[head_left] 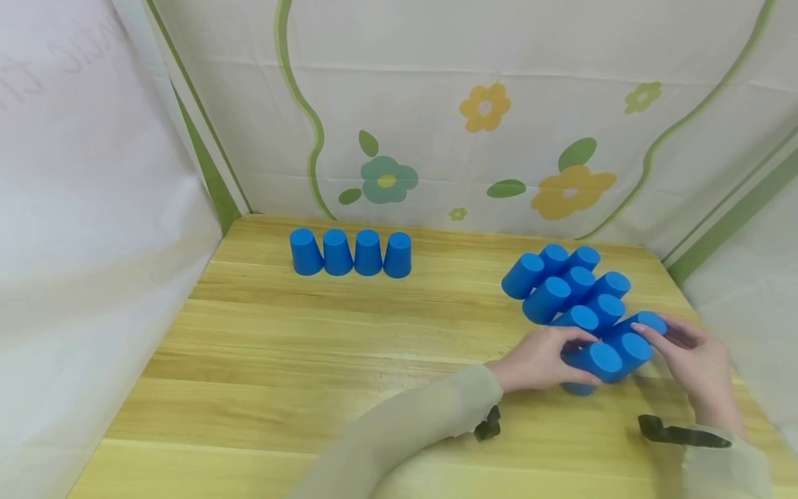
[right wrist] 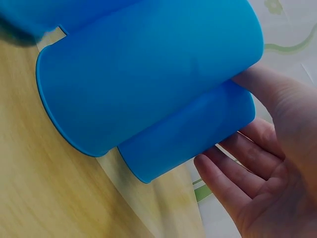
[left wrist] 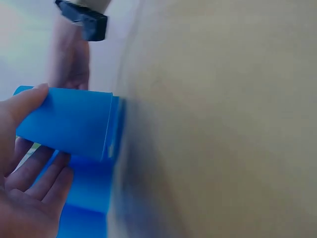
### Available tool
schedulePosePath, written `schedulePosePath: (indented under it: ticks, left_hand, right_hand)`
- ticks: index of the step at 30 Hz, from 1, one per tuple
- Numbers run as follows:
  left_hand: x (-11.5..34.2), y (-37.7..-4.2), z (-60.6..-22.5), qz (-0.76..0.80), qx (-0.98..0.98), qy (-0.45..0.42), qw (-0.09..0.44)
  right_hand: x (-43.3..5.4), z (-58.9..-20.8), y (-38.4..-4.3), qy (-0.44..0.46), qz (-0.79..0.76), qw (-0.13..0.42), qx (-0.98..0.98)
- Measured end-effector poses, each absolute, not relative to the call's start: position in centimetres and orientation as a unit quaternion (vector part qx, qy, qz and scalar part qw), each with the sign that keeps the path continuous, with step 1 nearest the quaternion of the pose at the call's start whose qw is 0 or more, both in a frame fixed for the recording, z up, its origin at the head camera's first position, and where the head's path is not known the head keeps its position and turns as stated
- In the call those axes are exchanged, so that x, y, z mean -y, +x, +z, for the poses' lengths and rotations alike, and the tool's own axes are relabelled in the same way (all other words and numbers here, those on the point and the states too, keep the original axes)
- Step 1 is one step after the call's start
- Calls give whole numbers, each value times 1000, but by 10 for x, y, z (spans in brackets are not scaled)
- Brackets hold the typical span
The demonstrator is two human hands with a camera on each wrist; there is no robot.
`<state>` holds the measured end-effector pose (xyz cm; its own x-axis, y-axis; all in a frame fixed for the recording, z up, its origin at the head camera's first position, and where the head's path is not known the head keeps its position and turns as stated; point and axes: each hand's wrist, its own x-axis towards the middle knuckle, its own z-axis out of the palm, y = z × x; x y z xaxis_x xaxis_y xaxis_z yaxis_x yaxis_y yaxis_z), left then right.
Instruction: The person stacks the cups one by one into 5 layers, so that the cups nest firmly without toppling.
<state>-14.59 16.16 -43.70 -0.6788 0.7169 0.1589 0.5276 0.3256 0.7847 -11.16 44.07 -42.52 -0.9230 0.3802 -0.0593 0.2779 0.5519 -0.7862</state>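
Upside-down blue cups stand in a close cluster at the right of the table in the head view. My left hand [head_left: 539,357] grips the nearest cup [head_left: 595,362], thumb on one side and fingers on the other. More blue shows just below that cup; I cannot tell whether it is another cup. At the cluster's right edge my right hand [head_left: 698,357] holds another cup [head_left: 651,321] between thumb and fingers. Between the two held cups stands a third cup [head_left: 632,350]. In the right wrist view, this nearer cup [right wrist: 148,79] partly hides the cup held by my right hand [right wrist: 277,148].
Several more upside-down blue cups [head_left: 368,253] stand in a row near the back edge of the wooden table [head_left: 280,367]. A white curtain with printed flowers [head_left: 436,83] hangs behind the table, and pale cloth [head_left: 93,208] hangs at the left.
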Motion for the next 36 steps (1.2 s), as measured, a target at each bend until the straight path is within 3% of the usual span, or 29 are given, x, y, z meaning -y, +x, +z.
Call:
schedulePosePath:
  ticks: [9, 19, 28, 36]
  left_hand:
    - [-108, -162, -415, 497, -767, 395, 96]
    - [-41, -203, -399, 505, -790, 348, 0]
    - [11, -239, -386, 492, -817, 297, -50]
    - [44, -266, -377, 459, -853, 246, -41]
  right_hand:
    - [-442, -428, -113, -192, 422, 54, 884]
    - [-444, -427, -112, -189, 433, 61, 879]
    - [-443, -426, -111, -197, 425, 53, 882]
    - [-443, -427, -113, -196, 422, 42, 884]
